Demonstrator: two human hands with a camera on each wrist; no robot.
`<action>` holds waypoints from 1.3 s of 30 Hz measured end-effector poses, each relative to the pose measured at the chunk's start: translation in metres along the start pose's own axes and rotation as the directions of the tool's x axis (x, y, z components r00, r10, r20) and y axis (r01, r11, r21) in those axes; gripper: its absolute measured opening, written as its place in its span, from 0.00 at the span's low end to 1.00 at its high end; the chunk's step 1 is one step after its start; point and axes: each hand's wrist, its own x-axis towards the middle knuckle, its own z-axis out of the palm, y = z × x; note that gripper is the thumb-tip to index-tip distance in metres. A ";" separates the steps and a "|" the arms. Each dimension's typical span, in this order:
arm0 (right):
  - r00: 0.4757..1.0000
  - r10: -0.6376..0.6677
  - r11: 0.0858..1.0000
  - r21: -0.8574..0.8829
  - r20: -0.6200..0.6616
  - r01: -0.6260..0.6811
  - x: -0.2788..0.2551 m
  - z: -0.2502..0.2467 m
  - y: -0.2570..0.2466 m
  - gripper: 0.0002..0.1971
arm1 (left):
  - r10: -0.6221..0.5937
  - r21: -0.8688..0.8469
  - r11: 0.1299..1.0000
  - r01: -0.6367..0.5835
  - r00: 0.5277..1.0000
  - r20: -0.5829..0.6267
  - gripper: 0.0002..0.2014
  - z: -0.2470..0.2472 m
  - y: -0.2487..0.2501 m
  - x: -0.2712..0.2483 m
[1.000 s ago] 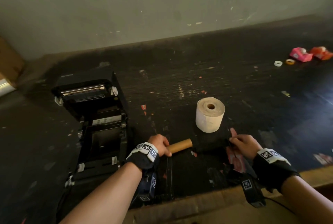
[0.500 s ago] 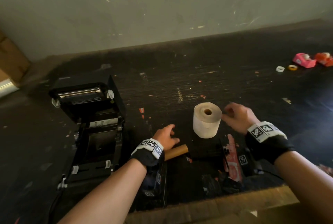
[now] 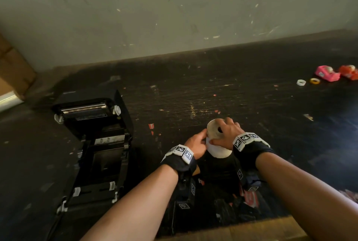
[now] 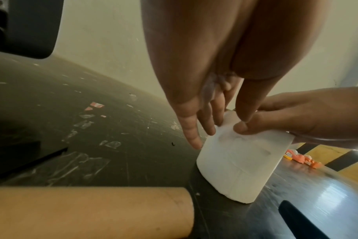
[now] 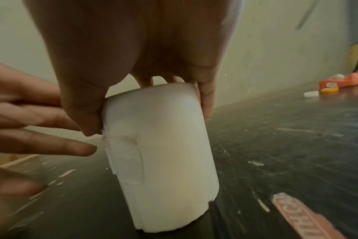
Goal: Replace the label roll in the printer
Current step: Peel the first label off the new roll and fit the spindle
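Note:
A white label roll point(image 3: 218, 149) stands tilted on the dark table point(image 3: 213, 95), near the front middle. My right hand point(image 3: 224, 134) grips it from above, thumb point(image 5: 88, 116) on its left side and fingers over the far rim. My left hand point(image 3: 201, 141) touches the roll's point(image 4: 241, 165) left side with straight fingers point(image 4: 191, 131). The black printer point(image 3: 96, 143) sits at the left with its lid raised and its roll bay open. A bare cardboard core point(image 4: 92, 213) lies on the table just under my left wrist, held by neither hand.
Pink and orange tape dispensers point(image 3: 327, 74) and two small tape rings point(image 3: 301, 82) lie far right at the back. A wall point(image 3: 174, 8) closes off the table's far side. A red-printed strip point(image 5: 309, 216) and dark items lie near the wooden front edge point(image 3: 251, 229).
My left hand let go of the cardboard core and moved right to the roll's side. My right hand came over the roll and took hold of its top; the roll now tilts.

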 end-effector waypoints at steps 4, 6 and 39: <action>0.999 0.006 0.994 0.106 -0.033 -0.002 -0.003 0.000 0.005 0.42 | 0.002 -0.060 0.998 -0.001 1.000 0.021 0.31 -0.005 -0.002 -0.002; 0.995 0.070 0.969 0.241 -0.073 -0.051 -0.005 -0.007 0.010 0.41 | 0.005 -0.072 0.997 -0.004 1.000 0.014 0.35 -0.009 -0.004 -0.003; 0.957 0.014 0.774 0.609 -0.291 0.174 -0.048 -0.079 -0.112 0.28 | 0.054 -0.576 0.788 -0.219 0.955 -0.290 0.19 -0.137 -0.016 -0.063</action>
